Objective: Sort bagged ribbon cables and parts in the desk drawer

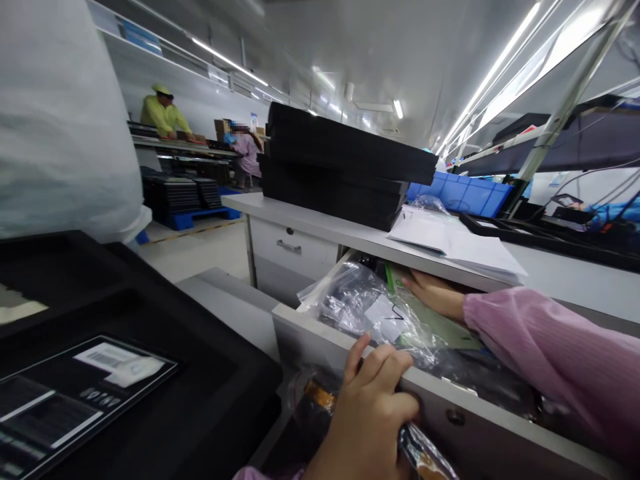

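My left hand [370,407] is curled at the front edge of an open drawer [340,333], with its fingertips over the rim. In its grip is a clear plastic bag [425,453] with dark and orange-brown contents; part of the bag shows on either side of the hand. My right hand [435,293] reaches into the drawer under the desktop. Its fingers lie stretched out on a flat green item [435,323], which is partly covered. Beside it in the drawer lies a crumpled clear plastic bag [355,293] with a white label [385,317] bearing a handwritten mark.
Black trays [320,167] are stacked on the desk, next to white papers [450,237] and a blue crate [460,190]. At left, a black tray [215,373] holds a flat labelled panel [85,400]. A large white bag [65,127] stands behind it. Two people work in the background.
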{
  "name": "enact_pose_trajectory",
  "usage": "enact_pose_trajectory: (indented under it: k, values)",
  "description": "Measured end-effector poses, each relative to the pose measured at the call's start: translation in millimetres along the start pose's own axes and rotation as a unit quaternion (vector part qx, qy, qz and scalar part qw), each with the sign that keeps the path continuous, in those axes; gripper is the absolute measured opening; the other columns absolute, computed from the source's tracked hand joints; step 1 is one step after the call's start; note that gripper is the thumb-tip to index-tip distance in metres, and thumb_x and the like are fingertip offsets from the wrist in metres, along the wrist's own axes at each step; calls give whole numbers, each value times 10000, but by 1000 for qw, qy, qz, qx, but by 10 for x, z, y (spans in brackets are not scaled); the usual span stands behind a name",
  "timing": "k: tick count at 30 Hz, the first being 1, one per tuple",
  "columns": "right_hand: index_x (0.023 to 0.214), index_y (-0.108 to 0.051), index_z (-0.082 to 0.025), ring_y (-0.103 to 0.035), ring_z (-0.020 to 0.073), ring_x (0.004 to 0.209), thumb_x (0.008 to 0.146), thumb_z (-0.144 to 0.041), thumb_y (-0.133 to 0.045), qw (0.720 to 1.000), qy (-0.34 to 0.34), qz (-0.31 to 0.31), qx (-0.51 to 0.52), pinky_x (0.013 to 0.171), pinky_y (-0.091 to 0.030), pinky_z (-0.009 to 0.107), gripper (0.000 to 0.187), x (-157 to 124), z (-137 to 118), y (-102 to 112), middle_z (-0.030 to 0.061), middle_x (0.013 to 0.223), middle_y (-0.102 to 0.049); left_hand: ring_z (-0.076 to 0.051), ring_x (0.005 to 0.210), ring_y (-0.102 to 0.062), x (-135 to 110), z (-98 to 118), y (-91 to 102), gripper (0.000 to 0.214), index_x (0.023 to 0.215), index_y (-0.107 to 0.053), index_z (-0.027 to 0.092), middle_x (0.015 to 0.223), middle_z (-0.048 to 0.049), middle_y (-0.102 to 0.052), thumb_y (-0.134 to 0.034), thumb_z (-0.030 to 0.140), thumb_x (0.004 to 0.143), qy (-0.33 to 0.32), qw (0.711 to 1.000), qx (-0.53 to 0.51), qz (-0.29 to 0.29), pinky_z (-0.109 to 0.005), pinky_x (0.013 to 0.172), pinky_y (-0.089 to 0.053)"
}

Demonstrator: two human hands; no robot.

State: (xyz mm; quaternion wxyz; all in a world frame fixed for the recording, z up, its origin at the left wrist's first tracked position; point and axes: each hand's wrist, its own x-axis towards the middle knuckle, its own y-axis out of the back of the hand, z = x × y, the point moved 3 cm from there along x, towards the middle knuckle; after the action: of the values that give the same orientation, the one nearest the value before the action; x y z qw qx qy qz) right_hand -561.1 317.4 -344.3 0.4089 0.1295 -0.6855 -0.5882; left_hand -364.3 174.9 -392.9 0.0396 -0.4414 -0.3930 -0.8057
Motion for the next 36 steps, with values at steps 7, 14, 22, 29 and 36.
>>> enact_pose_trajectory:
  k: [7,14,22,29,36]
  values:
    - [1460,-306,-116,-177,356,1415,762,-189,-603,972,33,-227,44,1126,-220,579,762,-890,-269,265,217,1527,-254,-157,1092,-583,37,60,96,117,622,-611,273,1089,61,-697,-644,253,733,55,998,0,-3,-294,1132,-80]
    - [1467,-288,-207,-202,278,1424,917,-230,-497,930,197,-276,144,1140,-175,590,589,-851,-737,343,130,1526,-316,-197,1246,-503,157,188,88,128,564,-609,239,1329,16,-602,-666,238,679,40,994,85,-60,-325,1102,-225]
    - [1384,-393,-69,-516,309,1233,852,-282,-588,987,3,-156,-40,996,-456,430,606,-948,-199,520,219,1379,-506,-328,1166,-525,458,468,-12,221,661,-744,155,1243,-154,-625,-602,88,506,118,946,139,-269,-474,1035,-361]
    - [1381,-412,-53,-699,320,757,907,-247,-445,970,-84,-177,-146,633,-523,383,513,-1069,353,398,195,888,-726,-314,1066,-523,489,464,36,251,671,-751,153,1087,-129,-643,-558,96,520,168,930,105,-310,-477,990,-389]
    - [1508,-163,-261,-680,216,719,795,23,-353,961,88,-114,-236,569,-538,327,791,-1011,380,683,146,1343,-547,-289,1000,-528,431,440,-5,214,558,-701,175,1012,-92,-641,-537,58,484,155,952,87,-249,-498,978,-383]
